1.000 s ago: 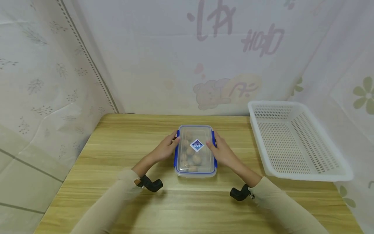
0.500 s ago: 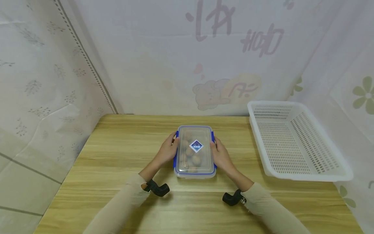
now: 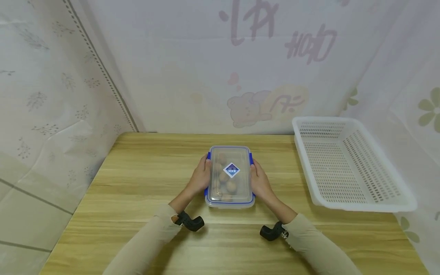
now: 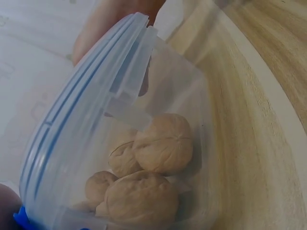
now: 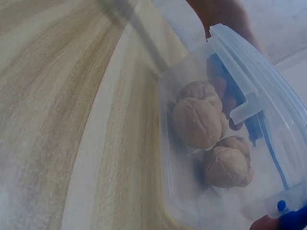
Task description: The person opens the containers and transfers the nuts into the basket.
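A clear plastic food container (image 3: 242, 187) with a blue-trimmed lid lies on the wooden table. Its lid carries a diamond-shaped blue and white label (image 3: 232, 170). Several walnuts (image 4: 163, 143) show through the walls in both wrist views, heaped on the bottom. My left hand (image 3: 200, 177) holds the left long side, its thumb along the lid's edge. On the opposite side, my right hand (image 3: 261, 185) grips in the same way, thumb beside the blue clip (image 3: 251, 157). The lid sits on the box. Most of the fingers are hidden behind the sides.
A white perforated plastic basket (image 3: 306, 172) stands on the right of the table (image 3: 154, 164). Printed cloth (image 3: 178, 68) hangs behind the table and at both sides. Each wrist wears a black camera mount (image 3: 191, 223).
My right thumb has drawn back from the top of the lid to its edge. Both wrists have come slightly inward, and the container stays in nearly the same place.
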`<state>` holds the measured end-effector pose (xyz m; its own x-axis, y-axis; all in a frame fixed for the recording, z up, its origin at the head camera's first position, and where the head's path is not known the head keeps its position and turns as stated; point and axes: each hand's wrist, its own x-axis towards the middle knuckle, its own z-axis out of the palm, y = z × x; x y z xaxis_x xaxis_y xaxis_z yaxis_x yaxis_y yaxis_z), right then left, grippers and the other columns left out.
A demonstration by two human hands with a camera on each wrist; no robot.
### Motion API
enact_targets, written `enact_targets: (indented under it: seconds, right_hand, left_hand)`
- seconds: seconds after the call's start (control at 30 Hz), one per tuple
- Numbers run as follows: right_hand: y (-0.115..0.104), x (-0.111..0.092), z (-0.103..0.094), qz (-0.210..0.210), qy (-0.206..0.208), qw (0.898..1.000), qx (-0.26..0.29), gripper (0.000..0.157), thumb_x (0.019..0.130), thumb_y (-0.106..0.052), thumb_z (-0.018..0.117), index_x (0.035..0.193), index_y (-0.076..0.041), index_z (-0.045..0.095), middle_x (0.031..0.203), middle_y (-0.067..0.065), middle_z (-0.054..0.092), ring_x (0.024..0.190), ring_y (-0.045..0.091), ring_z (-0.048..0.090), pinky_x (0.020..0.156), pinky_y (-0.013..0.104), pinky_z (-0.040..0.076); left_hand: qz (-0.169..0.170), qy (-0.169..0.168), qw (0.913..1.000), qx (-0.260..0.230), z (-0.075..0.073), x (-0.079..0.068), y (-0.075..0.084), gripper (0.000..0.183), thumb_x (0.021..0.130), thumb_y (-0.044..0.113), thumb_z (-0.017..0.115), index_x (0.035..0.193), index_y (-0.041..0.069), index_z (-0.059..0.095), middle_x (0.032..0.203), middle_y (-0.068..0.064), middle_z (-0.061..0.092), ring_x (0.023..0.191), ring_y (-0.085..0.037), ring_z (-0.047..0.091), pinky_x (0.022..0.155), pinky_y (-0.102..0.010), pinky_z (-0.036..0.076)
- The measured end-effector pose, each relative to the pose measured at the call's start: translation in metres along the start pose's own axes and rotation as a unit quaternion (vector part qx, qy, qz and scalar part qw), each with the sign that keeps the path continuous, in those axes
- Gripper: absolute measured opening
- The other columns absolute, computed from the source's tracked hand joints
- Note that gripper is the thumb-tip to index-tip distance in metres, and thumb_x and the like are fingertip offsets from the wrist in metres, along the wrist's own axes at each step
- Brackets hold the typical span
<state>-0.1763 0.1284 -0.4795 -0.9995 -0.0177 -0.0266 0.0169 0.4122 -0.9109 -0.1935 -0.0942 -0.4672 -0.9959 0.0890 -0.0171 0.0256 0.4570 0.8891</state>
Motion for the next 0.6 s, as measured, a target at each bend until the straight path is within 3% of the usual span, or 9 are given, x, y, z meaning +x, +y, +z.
enact_targets:
  seconds: [0.37,0.6]
  right_hand:
    - [-0.0023,-0.0005,0.0006,-0.015,0.019,1.0,-0.016,0.047,0.113,-0.017,0.028,0.155,0.002,0.034,0.153,0.028,0.041,0.141,0.047,0.038,0.117,0.063,0.031]
    - [-0.0041,-0.0002,0.0009,0.004,0.014,1.0,-0.021,0.046,0.113,-0.017,0.028,0.155,0.001,0.033,0.153,0.026,0.042,0.141,0.045,0.04,0.118,0.06,0.032]
  left_hand:
    - [0.012,0.009,0.9998,0.013,0.0038,0.0001,-0.0002,0.049,0.113,0.017,0.026,0.155,-0.009,0.026,0.154,-0.033,0.036,0.143,-0.048,0.034,0.122,-0.058,0.026]
    - [0.005,0.012,0.9996,0.024,0.0039,-0.001,0.002,0.049,0.113,0.018,0.026,0.155,-0.008,0.027,0.153,-0.033,0.038,0.14,-0.048,0.037,0.121,-0.057,0.029]
